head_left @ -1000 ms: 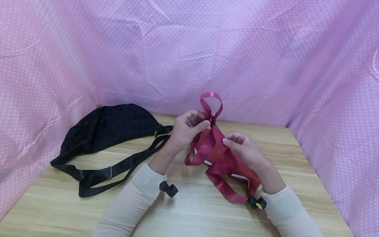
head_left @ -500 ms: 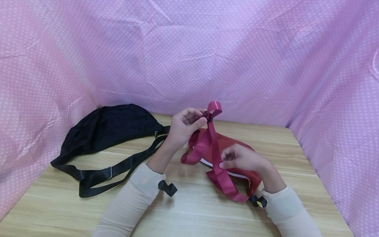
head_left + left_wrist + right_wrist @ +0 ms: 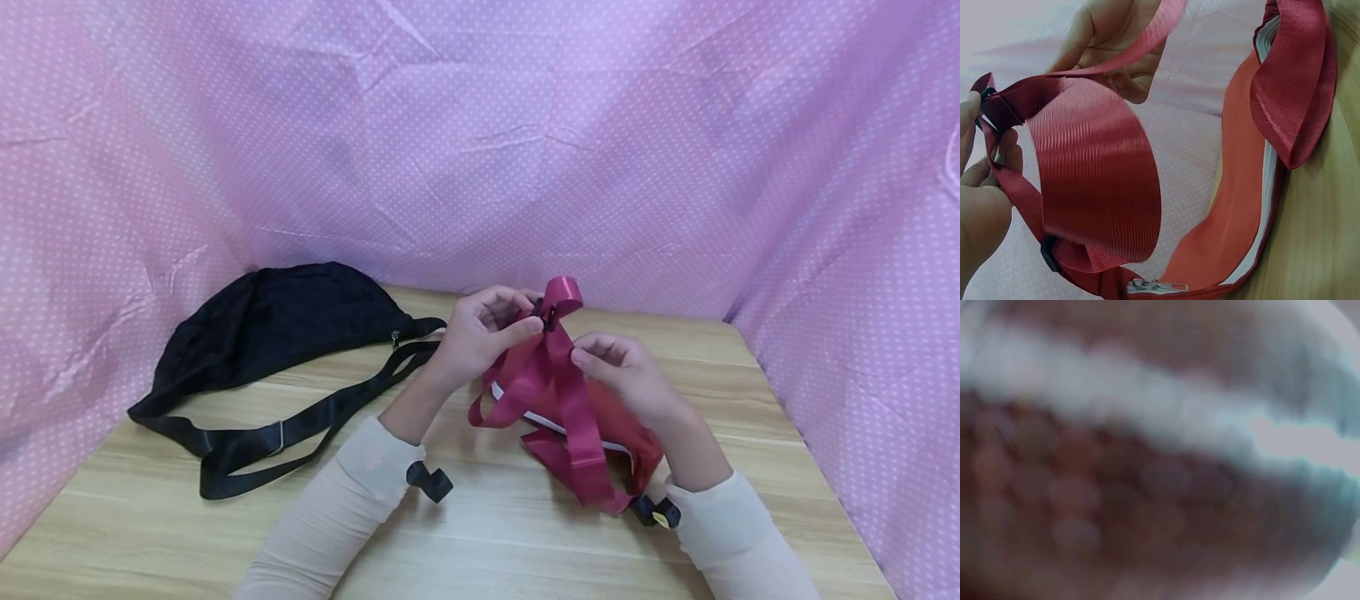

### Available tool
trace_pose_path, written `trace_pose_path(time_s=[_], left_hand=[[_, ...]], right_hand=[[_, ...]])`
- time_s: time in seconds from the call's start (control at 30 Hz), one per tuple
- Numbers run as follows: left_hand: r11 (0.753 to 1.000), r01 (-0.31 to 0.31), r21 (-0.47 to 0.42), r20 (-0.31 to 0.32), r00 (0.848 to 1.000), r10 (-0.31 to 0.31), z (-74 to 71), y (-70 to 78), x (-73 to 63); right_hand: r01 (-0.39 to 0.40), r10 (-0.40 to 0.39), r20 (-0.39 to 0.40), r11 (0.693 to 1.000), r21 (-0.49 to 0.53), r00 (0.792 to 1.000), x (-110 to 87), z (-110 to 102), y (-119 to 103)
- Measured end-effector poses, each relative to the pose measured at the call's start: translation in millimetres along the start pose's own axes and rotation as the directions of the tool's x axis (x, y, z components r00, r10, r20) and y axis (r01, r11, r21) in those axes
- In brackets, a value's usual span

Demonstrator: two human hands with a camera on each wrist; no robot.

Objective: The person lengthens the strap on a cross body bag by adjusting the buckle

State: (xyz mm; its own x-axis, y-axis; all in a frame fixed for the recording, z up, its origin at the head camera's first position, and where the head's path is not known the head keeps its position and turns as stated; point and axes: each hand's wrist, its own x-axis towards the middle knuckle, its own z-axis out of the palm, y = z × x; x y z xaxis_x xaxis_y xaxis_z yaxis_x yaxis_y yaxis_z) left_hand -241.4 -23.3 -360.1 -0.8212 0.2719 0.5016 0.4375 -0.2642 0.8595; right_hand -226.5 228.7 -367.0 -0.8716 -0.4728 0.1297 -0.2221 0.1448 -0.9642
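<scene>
A red waist bag (image 3: 622, 412) with a white zipper lies right of centre on the table, its dark red strap (image 3: 576, 400) raised in loops above it. My left hand (image 3: 480, 337) pinches the black strap slider (image 3: 551, 318) between thumb and fingers, with a short strap loop standing up over it. Just to the right, my right hand (image 3: 633, 379) pinches the strap's edge with thumb and curled fingers. In the left wrist view the strap crosses the right hand (image 3: 1116, 37), and the zipper pull (image 3: 1154, 286) shows on the bag. The right wrist view is too blurred to read.
A black waist bag (image 3: 285, 325) lies at the left back of the wooden table (image 3: 480, 533), its long black strap (image 3: 300, 429) looped toward the front. Pink dotted cloth (image 3: 480, 150) hangs around the back and sides.
My right hand first lowers along the strap, then rises back toward the slider. The upper loop has become smaller and has moved slightly right with my left hand.
</scene>
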Motion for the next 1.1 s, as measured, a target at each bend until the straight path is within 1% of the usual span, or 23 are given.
trace_pose_path(time_s=[0.07,0.1,0.17,0.2,0.23,0.3,0.37,0.43,0.47,0.5,0.53,0.57,0.6,0.63,0.73,0.77,0.8,0.83,0.9,0.97,1.1], left_hand=[[1.000,-0.010,-0.004,-0.007,1.000,0.010,-0.4,0.9,-0.3],[1.000,-0.014,-0.008,-0.011,1.000,0.014,-0.6,1.5,-0.6],[0.999,-0.026,-0.019,-0.013,1.000,0.026,-1.2,2.5,-0.9],[0.999,-0.032,-0.025,-0.012,0.999,0.032,-1.5,2.5,-0.9],[0.999,-0.037,-0.030,-0.011,0.999,0.037,-1.6,2.7,-1.1],[0.998,-0.047,-0.044,-0.005,0.999,0.047,-1.5,2.8,-1.3],[0.997,-0.060,-0.056,0.004,0.998,0.060,-0.6,2.9,-1.4],[0.996,-0.067,-0.066,0.019,0.997,0.069,0.8,2.5,-1.6],[0.995,-0.067,-0.072,0.029,0.997,0.069,1.8,2.3,-1.7],[0.995,-0.066,-0.076,0.039,0.997,0.069,2.9,2.2,-1.7],[0.995,-0.063,-0.077,0.050,0.997,0.067,3.8,1.9,-2.0],[0.995,-0.061,-0.077,0.064,0.996,0.066,4.7,1.5,-2.3],[0.996,-0.057,-0.075,0.079,0.995,0.063,5.5,0.9,-2.5],[0.996,-0.054,-0.071,0.095,0.994,0.061,6.1,0.3,-2.8],[0.997,-0.063,-0.047,0.141,0.988,0.069,6.6,-0.9,-3.5],[0.997,-0.069,-0.040,0.154,0.985,0.074,6.3,-1.2,-3.5],[0.997,-0.073,-0.034,0.162,0.984,0.078,5.9,-1.4,-3.4],[0.997,-0.077,-0.032,0.167,0.983,0.081,5.3,-1.2,-3.5],[0.996,-0.084,-0.036,0.170,0.981,0.089,4.2,-1.1,-3.5],[0.995,-0.090,-0.037,0.169,0.981,0.095,3.3,-1.0,-3.3],[0.994,-0.090,-0.059,0.164,0.981,0.098,3.4,-0.6,-3.6]], right_hand=[[-0.017,0.018,0.017,0.999,-0.046,1.000,-0.8,-0.4,-0.7],[-0.026,0.030,0.045,0.996,-0.088,0.999,-1.0,-0.8,-0.2],[-0.032,0.059,0.132,0.979,-0.199,0.989,-1.4,-1.8,1.1],[-0.018,0.066,0.188,0.969,-0.245,0.980,-1.3,-2.3,2.3],[0.002,0.071,0.246,0.959,-0.284,0.967,-1.0,-2.8,3.8],[0.062,0.068,0.354,0.937,-0.344,0.933,-0.2,-3.6,6.7],[0.107,0.067,0.436,0.926,-0.362,0.897,0.2,-4.3,9.5],[0.138,0.069,0.493,0.918,-0.371,0.867,0.1,-4.7,11.4],[0.144,0.073,0.512,0.917,-0.372,0.856,-0.1,-4.8,12.1],[0.146,0.077,0.522,0.916,-0.373,0.849,-0.2,-4.9,12.3],[0.144,0.079,0.522,0.917,-0.373,0.849,-0.3,-4.8,12.3],[0.139,0.078,0.509,0.917,-0.375,0.857,-0.3,-4.7,11.9],[0.130,0.075,0.484,0.917,-0.377,0.872,-0.2,-4.7,11.2],[0.113,0.067,0.451,0.926,-0.360,0.890,-0.2,-4.7,10.5],[0.045,0.033,0.318,0.971,-0.236,0.948,-0.6,-5.6,7.4],[0.037,0.014,0.277,0.984,-0.176,0.961,-1.0,-6.1,6.4],[0.036,-0.006,0.246,0.992,-0.117,0.969,-1.5,-6.6,5.6],[0.042,-0.026,0.225,0.997,-0.066,0.974,-1.8,-7.2,4.9],[0.063,-0.058,0.203,0.998,-0.020,0.977,-2.2,-7.9,4.1],[0.095,-0.089,0.216,0.995,-0.020,0.972,-1.9,-7.9,4.0],[0.147,-0.131,0.265,0.988,-0.042,0.955,-1.5,-7.3,4.8]])
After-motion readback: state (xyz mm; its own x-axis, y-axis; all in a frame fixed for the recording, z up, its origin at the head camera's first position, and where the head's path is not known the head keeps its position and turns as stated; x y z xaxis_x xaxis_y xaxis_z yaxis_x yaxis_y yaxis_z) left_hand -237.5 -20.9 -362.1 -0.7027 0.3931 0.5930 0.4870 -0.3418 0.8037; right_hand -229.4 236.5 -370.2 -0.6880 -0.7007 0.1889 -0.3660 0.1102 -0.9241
